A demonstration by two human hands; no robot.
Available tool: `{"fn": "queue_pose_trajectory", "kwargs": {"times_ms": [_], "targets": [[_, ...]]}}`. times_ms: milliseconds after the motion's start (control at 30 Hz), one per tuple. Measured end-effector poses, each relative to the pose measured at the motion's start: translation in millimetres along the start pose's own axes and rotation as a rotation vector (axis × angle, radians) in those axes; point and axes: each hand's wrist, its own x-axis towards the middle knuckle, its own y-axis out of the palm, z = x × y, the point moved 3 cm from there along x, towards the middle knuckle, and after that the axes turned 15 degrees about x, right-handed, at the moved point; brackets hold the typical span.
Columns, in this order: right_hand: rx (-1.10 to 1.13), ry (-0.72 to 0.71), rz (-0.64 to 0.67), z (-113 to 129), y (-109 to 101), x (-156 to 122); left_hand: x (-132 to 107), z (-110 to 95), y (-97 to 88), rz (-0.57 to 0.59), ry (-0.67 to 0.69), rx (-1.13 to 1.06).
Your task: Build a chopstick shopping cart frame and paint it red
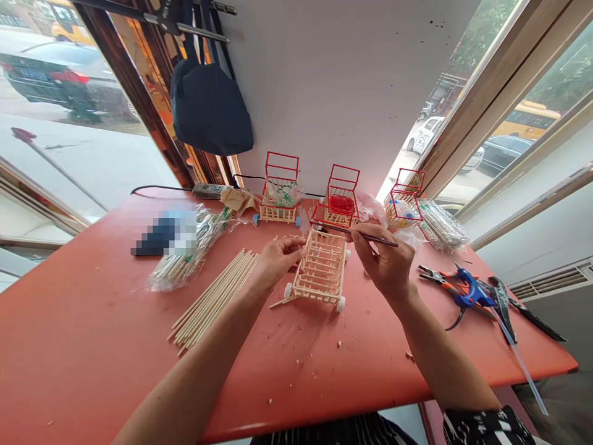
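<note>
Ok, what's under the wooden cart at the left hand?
White wheels on the cart, and pale sticks by the near-left wheel, seemingly poking out from underneath. The slatted basket covers the rest, so how far the sticks run can't be told.

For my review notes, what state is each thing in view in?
Left hand, gripping the near stick cart
Right hand, gripping the slim dark tool
Near stick cart, wheels fitted, basket wood-coloured
Three rear carts, upright, loaded
Loose sticks, lying side by side
Glue gun, lying down, clear stick protruding
Pliers, lying down
Dark bag, hanging
</note>
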Motion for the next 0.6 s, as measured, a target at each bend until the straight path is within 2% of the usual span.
{"fn": "queue_pose_trajectory", "kwargs": {"times_ms": [300, 433, 600], "targets": [[-0.056, -0.042, -0.004, 8.7, -3.9, -2.5, -0.2, -0.1, -0.8, -0.002, 0.01, 0.003], [-0.05, -0.093, 0.028, 4.2, 1.6, -5.8, -0.1, -2.0, 0.7, -0.006, 0.01, 0.002], [-0.059, -0.08, 0.035, -2.6, 4.9, -7.7, -0.8, -3.5, 1.1, 0.0, 0.002, -0.008]]}}
